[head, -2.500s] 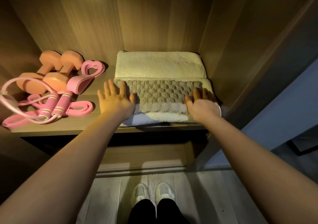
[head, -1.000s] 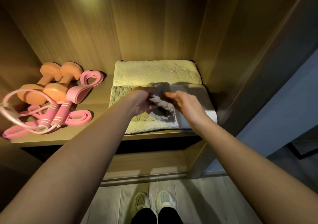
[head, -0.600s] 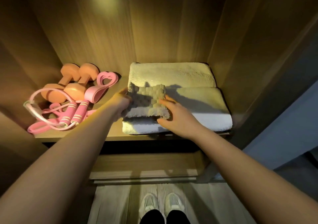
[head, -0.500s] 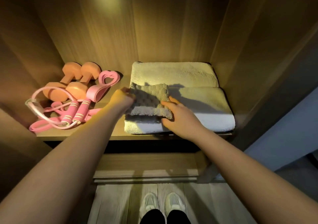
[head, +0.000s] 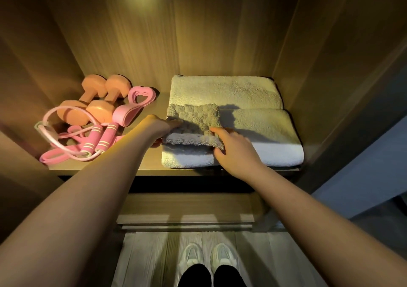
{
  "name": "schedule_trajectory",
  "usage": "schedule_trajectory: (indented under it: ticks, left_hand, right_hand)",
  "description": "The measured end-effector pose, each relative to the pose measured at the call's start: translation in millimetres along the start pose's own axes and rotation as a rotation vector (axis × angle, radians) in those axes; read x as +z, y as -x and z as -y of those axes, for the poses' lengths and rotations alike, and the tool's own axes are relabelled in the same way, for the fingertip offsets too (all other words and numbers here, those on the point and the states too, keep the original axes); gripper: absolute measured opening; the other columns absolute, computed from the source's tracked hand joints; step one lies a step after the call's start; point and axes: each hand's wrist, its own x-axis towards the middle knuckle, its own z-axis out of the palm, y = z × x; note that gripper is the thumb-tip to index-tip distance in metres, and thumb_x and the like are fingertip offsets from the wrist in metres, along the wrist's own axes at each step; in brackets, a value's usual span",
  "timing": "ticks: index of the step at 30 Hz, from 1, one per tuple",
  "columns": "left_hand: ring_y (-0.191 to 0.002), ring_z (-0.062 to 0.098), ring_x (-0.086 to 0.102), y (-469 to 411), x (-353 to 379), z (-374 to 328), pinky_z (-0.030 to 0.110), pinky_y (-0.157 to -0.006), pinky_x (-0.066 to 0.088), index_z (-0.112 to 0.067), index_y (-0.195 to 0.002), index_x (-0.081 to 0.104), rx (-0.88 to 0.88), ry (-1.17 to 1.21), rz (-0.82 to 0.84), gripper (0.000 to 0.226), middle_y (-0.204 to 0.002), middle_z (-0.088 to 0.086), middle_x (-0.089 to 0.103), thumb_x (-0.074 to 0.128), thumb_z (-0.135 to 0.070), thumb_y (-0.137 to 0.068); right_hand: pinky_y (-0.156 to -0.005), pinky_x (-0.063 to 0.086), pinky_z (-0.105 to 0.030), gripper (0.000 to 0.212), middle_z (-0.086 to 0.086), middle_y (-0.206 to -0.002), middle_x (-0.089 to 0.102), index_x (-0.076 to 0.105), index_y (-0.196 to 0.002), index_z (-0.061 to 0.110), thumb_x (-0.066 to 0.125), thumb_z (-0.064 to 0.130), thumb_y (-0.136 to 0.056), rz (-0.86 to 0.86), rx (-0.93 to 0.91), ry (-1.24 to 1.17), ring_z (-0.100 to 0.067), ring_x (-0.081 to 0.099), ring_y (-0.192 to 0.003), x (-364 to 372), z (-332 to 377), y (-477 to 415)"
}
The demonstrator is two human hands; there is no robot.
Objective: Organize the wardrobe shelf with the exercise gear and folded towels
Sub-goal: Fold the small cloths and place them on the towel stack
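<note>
My right hand [head: 235, 152] is pinching the near right corner of the folded grey waffle towel [head: 193, 121], and my left hand [head: 158, 130] is gripping its left edge. It is lying on the left part of the cream towel [head: 259, 123]. I am judging it best to square the edges first, then press flat.

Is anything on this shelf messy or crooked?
Yes. The pink jump rope and pink resistance bands lie in a tangled heap beside the dumbbells. The small grey towel sits off-centre on the left end of the front cream towel, its front edge rumpled, held by the left hand and right hand.
</note>
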Motion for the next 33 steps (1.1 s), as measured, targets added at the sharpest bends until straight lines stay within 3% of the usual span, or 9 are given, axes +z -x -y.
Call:
schedule_trajectory:
  ticks: [4,7,10,14,20,23,28,30,33]
  left_hand:
    - [-0.066,0.019,0.047,1,1,-3,0.029,-0.056,0.036,0.001,-0.103,0.065,0.081,0.183,0.074,0.041,-0.085,0.014,0.059,0.071,-0.036,-0.085]
    - [-0.059,0.012,0.047,17,3,-11,0.021,-0.047,0.036,-0.002,-0.115,0.059,0.204,0.325,0.007,0.030,-0.083,0.008,0.058,0.066,-0.010,-0.087]
    - [-0.071,0.013,0.055,49,-7,-19,0.024,-0.055,0.044,-0.012,-0.114,0.048,0.362,0.181,-0.111,0.030,-0.086,0.001,0.056,0.059,-0.005,-0.087]
    - [-0.083,0.019,0.057,100,-23,-10,0.028,-0.069,0.044,-0.007,-0.102,0.061,0.586,-0.053,-0.151,0.023,-0.088,0.006,0.063,0.057,-0.001,-0.080]
    - [-0.071,0.008,0.051,193,-16,31,0.023,-0.063,0.039,-0.012,-0.086,0.060,0.764,-0.118,-0.157,0.019,-0.076,-0.004,0.061,0.051,-0.018,-0.070]
    - [-0.068,0.004,0.050,225,-11,50,0.020,-0.060,0.036,-0.015,-0.086,0.060,0.783,-0.112,-0.143,0.020,-0.075,-0.004,0.060,0.049,-0.024,-0.072]
    - [-0.068,0.010,0.049,273,-6,67,0.028,-0.060,0.037,-0.016,-0.082,0.056,0.894,-0.110,-0.121,0.011,-0.073,-0.002,0.057,0.048,-0.022,-0.078]
    - [-0.064,0.009,0.047,288,-4,69,0.028,-0.058,0.037,-0.016,-0.078,0.053,0.973,-0.121,-0.124,0.010,-0.070,-0.003,0.054,0.048,-0.025,-0.079]
    - [-0.063,0.017,0.051,299,-9,73,0.041,-0.053,0.045,-0.012,-0.078,0.056,1.098,-0.184,-0.275,0.012,-0.068,-0.001,0.056,0.052,-0.022,-0.084]
  right_hand:
    - [-0.099,0.036,-0.040,0.059,-0.008,-0.116,0.057,0.030,-0.149,0.030,0.051,0.024,-0.094,0.033,0.019,-0.071,-0.029,0.051,-0.110,0,-1,1]
    - [-0.103,0.039,-0.040,0.069,-0.007,-0.126,0.053,0.029,-0.149,0.028,0.062,0.027,-0.088,0.072,0.017,-0.216,-0.028,0.048,-0.121,-5,-4,8]
    - [-0.107,0.038,-0.029,0.074,0.000,-0.150,0.040,0.027,-0.150,0.026,0.066,0.023,-0.087,0.033,0.031,-0.458,-0.012,0.041,-0.132,-18,1,26]
    - [-0.093,0.033,-0.008,0.072,0.009,-0.151,0.034,0.027,-0.149,0.029,0.066,0.020,-0.090,-0.080,0.041,-0.644,0.004,0.034,-0.123,-42,13,68]
    - [-0.079,0.043,-0.012,0.026,0.007,-0.102,0.065,0.066,-0.106,0.021,0.070,0.009,-0.084,-0.248,-0.165,-0.547,-0.003,0.059,-0.096,-52,35,150]
    - [-0.071,0.041,-0.009,0.027,0.011,-0.098,0.067,0.067,-0.106,0.023,0.071,0.010,-0.083,-0.172,-0.166,-0.541,-0.003,0.060,-0.081,-52,44,186]
    - [-0.071,0.052,-0.026,0.033,0.014,-0.102,0.066,0.063,-0.116,0.030,0.070,0.020,-0.085,-0.051,-0.193,-0.539,-0.006,0.060,-0.074,-57,56,228]
    - [-0.073,0.053,-0.031,0.026,0.011,-0.099,0.067,0.064,-0.111,0.028,0.067,0.026,-0.084,-0.010,-0.267,-0.471,-0.005,0.062,-0.081,-62,65,238]
    - [-0.066,0.056,-0.038,0.011,0.010,-0.089,0.065,0.062,-0.100,0.029,0.063,0.030,-0.089,0.129,-0.256,-0.379,-0.003,0.063,-0.066,-73,76,248]
